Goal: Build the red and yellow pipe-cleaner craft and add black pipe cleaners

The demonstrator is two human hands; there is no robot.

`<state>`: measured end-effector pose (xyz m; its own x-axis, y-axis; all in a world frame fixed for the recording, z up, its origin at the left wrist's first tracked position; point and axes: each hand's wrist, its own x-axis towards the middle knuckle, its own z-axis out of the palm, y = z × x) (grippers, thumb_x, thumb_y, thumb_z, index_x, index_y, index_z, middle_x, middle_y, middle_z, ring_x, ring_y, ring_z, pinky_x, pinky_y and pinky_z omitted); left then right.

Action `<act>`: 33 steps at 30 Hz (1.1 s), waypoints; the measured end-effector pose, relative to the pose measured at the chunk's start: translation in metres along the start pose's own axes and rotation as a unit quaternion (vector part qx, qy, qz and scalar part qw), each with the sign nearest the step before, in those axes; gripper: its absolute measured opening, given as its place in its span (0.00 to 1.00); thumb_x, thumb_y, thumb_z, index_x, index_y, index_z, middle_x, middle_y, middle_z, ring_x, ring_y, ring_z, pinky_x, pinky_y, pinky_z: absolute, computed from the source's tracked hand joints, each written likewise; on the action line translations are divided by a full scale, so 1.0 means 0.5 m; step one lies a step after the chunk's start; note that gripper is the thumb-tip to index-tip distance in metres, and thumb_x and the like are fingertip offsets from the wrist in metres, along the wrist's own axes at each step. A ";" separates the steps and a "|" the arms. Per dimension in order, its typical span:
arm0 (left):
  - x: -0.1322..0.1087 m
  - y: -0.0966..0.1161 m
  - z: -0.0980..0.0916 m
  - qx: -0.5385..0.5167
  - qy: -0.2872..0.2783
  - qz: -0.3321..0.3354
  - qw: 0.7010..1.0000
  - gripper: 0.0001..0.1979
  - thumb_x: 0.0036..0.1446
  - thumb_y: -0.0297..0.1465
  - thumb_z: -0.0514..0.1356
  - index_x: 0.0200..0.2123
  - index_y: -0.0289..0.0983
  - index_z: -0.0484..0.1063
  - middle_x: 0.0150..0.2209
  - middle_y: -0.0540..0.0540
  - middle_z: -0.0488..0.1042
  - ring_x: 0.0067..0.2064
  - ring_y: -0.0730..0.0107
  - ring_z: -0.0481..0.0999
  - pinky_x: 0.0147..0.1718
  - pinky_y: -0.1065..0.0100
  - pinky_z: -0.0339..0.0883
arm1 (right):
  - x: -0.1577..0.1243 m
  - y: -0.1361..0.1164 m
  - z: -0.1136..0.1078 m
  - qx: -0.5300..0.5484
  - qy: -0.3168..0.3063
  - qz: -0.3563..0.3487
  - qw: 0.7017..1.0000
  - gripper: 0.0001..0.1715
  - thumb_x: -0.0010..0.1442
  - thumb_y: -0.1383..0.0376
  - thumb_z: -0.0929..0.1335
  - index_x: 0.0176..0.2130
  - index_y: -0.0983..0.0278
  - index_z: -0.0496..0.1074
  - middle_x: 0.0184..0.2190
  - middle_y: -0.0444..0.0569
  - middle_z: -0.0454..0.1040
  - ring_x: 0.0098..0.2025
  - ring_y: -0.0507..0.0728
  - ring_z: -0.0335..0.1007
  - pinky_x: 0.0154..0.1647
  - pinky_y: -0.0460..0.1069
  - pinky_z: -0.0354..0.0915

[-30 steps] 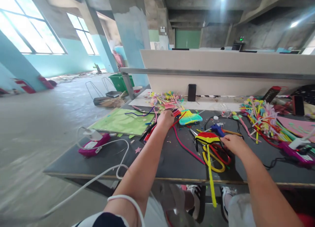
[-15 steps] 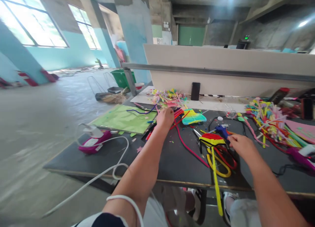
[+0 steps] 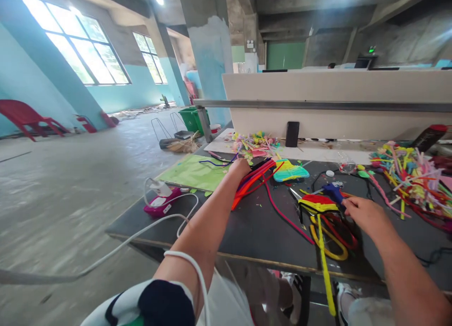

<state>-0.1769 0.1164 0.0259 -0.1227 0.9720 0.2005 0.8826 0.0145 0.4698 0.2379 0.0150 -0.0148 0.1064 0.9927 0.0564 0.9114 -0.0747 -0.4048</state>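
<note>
My left hand (image 3: 241, 167) reaches to the far side of the table, at the left of a bundle of red and purple pipe cleaners (image 3: 252, 182). Its fingers are curled and mostly turned away, so what they grip is hidden. My right hand (image 3: 358, 209) is closed around the handle of a blue glue gun (image 3: 333, 192), whose nozzle points left. Just below lie scissors with yellow handles (image 3: 337, 250) and a red and yellow pipe-cleaner piece (image 3: 318, 203). A yellow and turquoise pipe-cleaner shape (image 3: 291, 171) lies between the hands, farther back.
A green sheet (image 3: 194, 172) lies at the left, behind a magenta power strip (image 3: 162, 202) with a white cable. Pipe cleaners heap up at the right (image 3: 411, 175) and at the back (image 3: 256, 142). A phone (image 3: 292, 134) leans against the white partition (image 3: 332, 88).
The view has turned left, so the table appears farther right. My left hand has shifted slightly left, uncovering more of the red bundle. My right hand still holds the glue gun.
</note>
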 end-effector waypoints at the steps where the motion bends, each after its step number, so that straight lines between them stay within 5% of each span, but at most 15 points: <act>1: 0.001 -0.002 0.004 0.018 -0.007 -0.001 1.000 0.07 0.42 0.34 0.63 0.19 0.36 0.74 0.26 0.40 0.76 0.37 0.58 0.75 0.38 0.67 0.64 | -0.003 -0.002 -0.003 -0.004 0.002 0.004 1.000 0.20 0.58 0.52 0.60 0.29 0.58 0.74 0.28 0.47 0.78 0.29 0.57 0.71 0.27 0.49 0.56; 7: 0.010 0.003 0.005 0.101 -0.036 -0.019 0.994 0.07 0.41 0.34 0.62 0.25 0.37 0.76 0.30 0.41 0.77 0.38 0.59 0.75 0.37 0.69 0.64 | -0.015 -0.019 -0.010 -0.017 0.010 -0.002 1.000 0.19 0.58 0.55 0.59 0.26 0.59 0.73 0.26 0.46 0.77 0.28 0.55 0.69 0.26 0.48 0.53; 14: 0.002 0.047 -0.012 0.153 0.011 -0.040 0.987 0.12 0.48 0.29 0.57 0.36 0.33 0.75 0.42 0.32 0.75 0.43 0.52 0.74 0.39 0.62 0.64 | -0.015 -0.027 0.005 -0.045 -0.002 -0.046 0.998 0.21 0.58 0.55 0.60 0.22 0.61 0.71 0.23 0.48 0.74 0.26 0.54 0.65 0.26 0.48 0.50; 16: -0.008 0.068 -0.028 0.141 0.064 -0.019 0.988 0.12 0.53 0.30 0.53 0.39 0.34 0.73 0.42 0.34 0.75 0.44 0.53 0.73 0.40 0.62 0.63 | -0.015 -0.026 0.007 -0.042 0.000 -0.049 0.998 0.21 0.58 0.56 0.59 0.22 0.61 0.71 0.22 0.48 0.74 0.25 0.53 0.65 0.26 0.48 0.50; 17: -0.015 0.081 -0.038 0.116 0.136 0.007 0.984 0.13 0.56 0.31 0.51 0.39 0.35 0.73 0.41 0.36 0.74 0.44 0.55 0.72 0.41 0.62 0.63 | -0.014 -0.026 0.007 -0.036 0.002 -0.047 0.998 0.21 0.58 0.56 0.60 0.22 0.61 0.72 0.23 0.48 0.74 0.25 0.53 0.65 0.26 0.48 0.50; 20: -0.043 0.132 -0.072 0.013 0.310 0.117 0.943 0.14 0.60 0.32 0.48 0.39 0.36 0.71 0.39 0.40 0.73 0.44 0.60 0.71 0.44 0.64 0.61 | -0.012 -0.023 0.009 -0.026 0.005 -0.036 0.999 0.20 0.58 0.55 0.60 0.24 0.61 0.73 0.24 0.48 0.75 0.27 0.54 0.66 0.27 0.47 0.52; 22: -0.070 0.171 -0.082 -0.060 0.354 0.178 0.916 0.13 0.60 0.32 0.48 0.40 0.36 0.71 0.39 0.42 0.73 0.45 0.63 0.70 0.46 0.65 0.60 | -0.011 -0.022 0.011 -0.021 0.000 -0.033 0.999 0.20 0.58 0.55 0.61 0.25 0.61 0.74 0.25 0.48 0.76 0.28 0.54 0.67 0.27 0.47 0.53; 24: -0.103 0.208 -0.072 -0.127 0.295 0.249 0.914 0.12 0.59 0.33 0.50 0.39 0.36 0.72 0.39 0.44 0.73 0.44 0.66 0.70 0.46 0.67 0.60 | -0.009 -0.020 0.016 -0.004 -0.009 -0.024 1.000 0.20 0.57 0.54 0.61 0.25 0.61 0.75 0.24 0.48 0.75 0.28 0.55 0.68 0.28 0.47 0.54; 28: -0.163 0.249 0.014 -0.225 0.039 0.368 0.902 0.10 0.57 0.30 0.53 0.36 0.36 0.75 0.37 0.46 0.75 0.41 0.69 0.73 0.45 0.71 0.62 | -0.006 -0.017 0.032 0.118 -0.026 -0.004 0.993 0.18 0.54 0.54 0.64 0.34 0.62 0.77 0.25 0.47 0.76 0.26 0.54 0.67 0.26 0.46 0.57; 33: -0.188 0.233 0.109 -0.307 -0.076 0.314 0.895 0.08 0.54 0.28 0.56 0.36 0.36 0.75 0.37 0.45 0.76 0.41 0.68 0.74 0.44 0.69 0.64 | -0.005 -0.025 0.045 0.307 -0.048 0.015 0.950 0.20 0.47 0.54 0.69 0.34 0.66 0.76 0.27 0.47 0.76 0.25 0.52 0.65 0.23 0.45 0.57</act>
<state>-0.0377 0.0395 0.0147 0.4149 0.7642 0.4937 0.3338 -0.6327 0.6988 0.2172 0.0157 -0.0303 0.0650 0.9973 -0.0349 0.5011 -0.0628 -0.8631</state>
